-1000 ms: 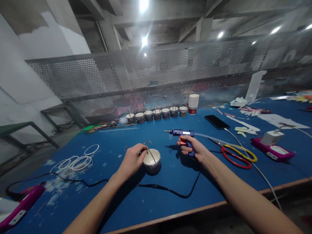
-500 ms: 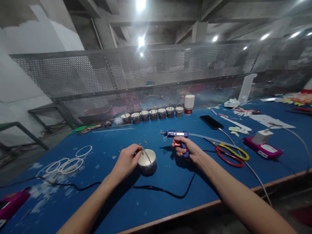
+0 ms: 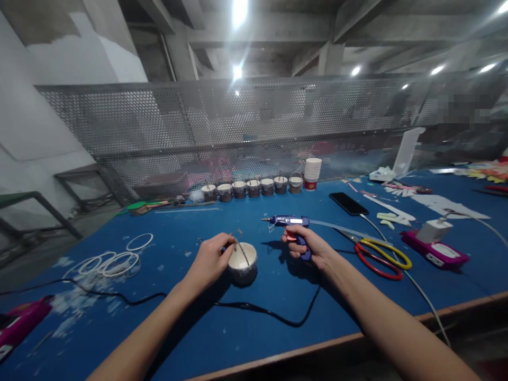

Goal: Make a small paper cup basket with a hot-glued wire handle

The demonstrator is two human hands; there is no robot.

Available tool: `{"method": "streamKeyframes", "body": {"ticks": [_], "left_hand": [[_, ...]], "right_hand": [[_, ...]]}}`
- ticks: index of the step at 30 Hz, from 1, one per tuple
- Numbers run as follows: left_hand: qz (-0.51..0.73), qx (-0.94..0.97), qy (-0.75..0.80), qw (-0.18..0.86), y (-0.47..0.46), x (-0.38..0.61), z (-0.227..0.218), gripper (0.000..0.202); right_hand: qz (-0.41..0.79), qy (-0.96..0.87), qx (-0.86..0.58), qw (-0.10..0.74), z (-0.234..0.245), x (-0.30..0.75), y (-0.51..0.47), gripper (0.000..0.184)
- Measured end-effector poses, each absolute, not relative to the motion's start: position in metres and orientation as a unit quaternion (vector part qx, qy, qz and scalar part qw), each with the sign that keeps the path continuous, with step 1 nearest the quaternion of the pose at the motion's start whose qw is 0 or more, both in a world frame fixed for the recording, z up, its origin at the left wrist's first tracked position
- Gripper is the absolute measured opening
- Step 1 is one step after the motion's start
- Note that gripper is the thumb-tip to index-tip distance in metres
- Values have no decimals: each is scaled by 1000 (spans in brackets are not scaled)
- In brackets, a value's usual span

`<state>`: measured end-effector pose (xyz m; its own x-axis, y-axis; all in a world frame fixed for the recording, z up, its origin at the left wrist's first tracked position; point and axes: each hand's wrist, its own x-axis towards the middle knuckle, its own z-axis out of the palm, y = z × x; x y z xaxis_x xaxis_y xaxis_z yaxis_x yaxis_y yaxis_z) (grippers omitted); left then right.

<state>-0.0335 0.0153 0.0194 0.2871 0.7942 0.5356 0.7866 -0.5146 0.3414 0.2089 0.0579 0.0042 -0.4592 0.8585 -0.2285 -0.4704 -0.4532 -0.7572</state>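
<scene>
My left hand (image 3: 214,255) pinches the upper end of a thin brown twig (image 3: 243,253) at the near-left rim of a small cup (image 3: 243,270). The twig slants down into the cup, which is white inside and dark outside and stands on the blue table. To the right, my right hand (image 3: 304,244) is wrapped round the handle of a blue glue gun (image 3: 289,220). Its nozzle points left, above and beyond the cup, and a long clear glue stick (image 3: 341,227) trails from its back. Small brown bits (image 3: 240,231) lie behind the cup.
Several similar cups (image 3: 253,189) line the back, beside a stack of paper cups (image 3: 313,172). Scissors (image 3: 383,256), a phone (image 3: 348,203) and a magenta power strip (image 3: 434,248) lie right. White rings (image 3: 119,263) lie left. A black cord (image 3: 262,312) crosses the front.
The view has shifted slightly, so everything sits a little further right. Both hands keep their grips, and the twig and glue gun stay in nearly the same place relative to the cup.
</scene>
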Motion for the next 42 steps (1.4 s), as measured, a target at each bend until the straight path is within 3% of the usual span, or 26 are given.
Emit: {"method": "streamKeyframes", "body": {"ticks": [42], "left_hand": [[345,795,499,3,14,-32,18,16]], "right_hand": [[785,-326,-328,413,2,207,57,23]]}}
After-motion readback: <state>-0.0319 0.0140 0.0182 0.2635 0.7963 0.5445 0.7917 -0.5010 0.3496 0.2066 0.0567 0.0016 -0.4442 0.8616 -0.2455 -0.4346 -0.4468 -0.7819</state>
